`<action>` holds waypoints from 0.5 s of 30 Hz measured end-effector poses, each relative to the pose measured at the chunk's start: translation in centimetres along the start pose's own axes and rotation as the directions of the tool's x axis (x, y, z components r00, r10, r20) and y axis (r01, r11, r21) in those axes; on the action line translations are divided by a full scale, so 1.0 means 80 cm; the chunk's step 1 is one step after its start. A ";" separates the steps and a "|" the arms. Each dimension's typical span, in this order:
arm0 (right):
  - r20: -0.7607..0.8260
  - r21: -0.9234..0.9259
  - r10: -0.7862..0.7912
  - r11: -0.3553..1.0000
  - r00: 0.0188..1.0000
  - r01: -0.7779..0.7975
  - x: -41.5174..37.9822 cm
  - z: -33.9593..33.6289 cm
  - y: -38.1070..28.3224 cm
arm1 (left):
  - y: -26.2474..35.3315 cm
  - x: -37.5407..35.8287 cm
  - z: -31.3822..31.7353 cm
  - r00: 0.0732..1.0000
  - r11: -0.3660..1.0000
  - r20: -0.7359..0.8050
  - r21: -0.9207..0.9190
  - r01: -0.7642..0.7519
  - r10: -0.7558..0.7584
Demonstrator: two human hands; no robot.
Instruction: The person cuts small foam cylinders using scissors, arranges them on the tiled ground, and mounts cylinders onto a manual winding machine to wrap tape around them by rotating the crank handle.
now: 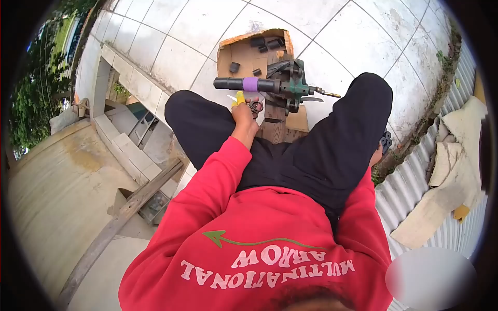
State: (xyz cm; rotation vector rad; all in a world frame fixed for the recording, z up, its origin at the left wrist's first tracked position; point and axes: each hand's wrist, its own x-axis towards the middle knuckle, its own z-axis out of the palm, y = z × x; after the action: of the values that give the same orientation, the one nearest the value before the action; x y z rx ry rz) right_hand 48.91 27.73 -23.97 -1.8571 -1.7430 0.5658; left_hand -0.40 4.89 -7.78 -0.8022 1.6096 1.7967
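Note:
My left hand [245, 115] is closed around a pair of scissors [256, 106], its loops by my fingers and a pale tip pointing left. A yellow piece [239, 97] sits at the fingers of this hand. Just above it lies a black tube [228, 83] with a purple band [250, 84], running into a green metal clamp-like tool [296, 85]. From the tool's right side sticks a brass-tipped rod [326, 93]. Beyond my right knee, my right hand [376, 154] is partly hidden by the leg and grips several short black tubes [386, 139].
An open cardboard box [225, 54] behind the tool holds several black cylinders [235, 67]. A wooden board [275, 129] runs under the tool between my legs. Corrugated metal sheet [410, 179] with beige cloth [441, 207] lies right; a wooden pole [124, 212] and low ledge [124, 147] stand left.

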 end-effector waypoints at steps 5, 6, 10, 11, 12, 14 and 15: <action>-0.078 0.501 0.162 0.859 0.984 -0.102 0.034 -0.091 -0.289 | 0.019 -0.006 0.003 1.000 0.996 0.022 0.089 0.002 -0.004; -0.089 0.479 0.133 0.875 0.987 -0.075 0.037 -0.106 -0.332 | 0.020 -0.008 0.002 1.000 0.997 0.006 0.080 -0.023 0.022; -0.137 0.557 -0.086 0.817 0.987 0.149 0.035 -0.136 -0.447 | 0.032 -0.058 -0.011 0.976 0.966 0.096 0.152 -0.209 0.196; -0.133 0.558 -0.101 0.814 0.986 0.159 0.029 -0.136 -0.466 | 0.037 -0.077 -0.018 0.976 0.968 0.090 0.138 -0.209 0.198; -0.161 0.573 -0.150 0.791 0.975 0.216 0.021 -0.135 -0.485 | 0.042 -0.101 -0.031 0.922 0.872 0.255 0.325 -0.366 0.292; -0.176 0.624 -0.198 0.735 0.964 0.265 0.007 -0.125 -0.508 | 0.061 -0.145 -0.049 0.778 0.599 0.527 0.516 -0.612 0.341; -0.164 0.630 -0.215 0.728 0.963 0.270 -0.003 -0.117 -0.517 | 0.069 -0.164 -0.055 0.715 0.473 0.620 0.549 -0.689 0.324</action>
State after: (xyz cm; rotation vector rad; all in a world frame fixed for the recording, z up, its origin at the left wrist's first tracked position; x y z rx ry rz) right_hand 22.72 27.90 9.37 -1.1227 -1.4431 0.8451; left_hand 4.03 -0.46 5.42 0.5486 2.1449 1.2421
